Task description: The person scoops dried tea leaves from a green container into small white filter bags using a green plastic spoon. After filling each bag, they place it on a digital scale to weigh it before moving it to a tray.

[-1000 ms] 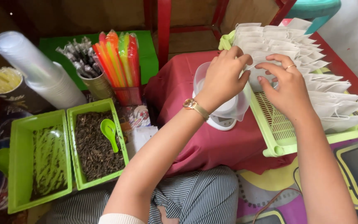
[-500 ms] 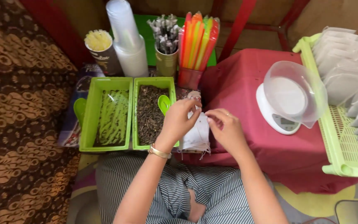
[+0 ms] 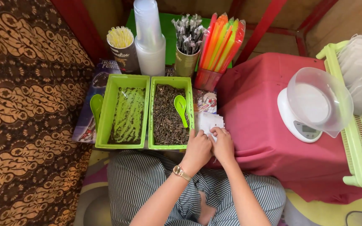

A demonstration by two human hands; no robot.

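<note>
— Hands?
— Left hand and right hand, pressed side by side, fingers curled down on the white bags. Whether they pinch one, I cannot tell.
— The bags?
— A small stack, between the tea tray and the red cloth.
— Tray contents?
— Dark loose tea, one green spoon. A second tray sits just left.
— Elsewhere?
— Scale with clear bowl on the cloth; straws and cups behind.
</note>
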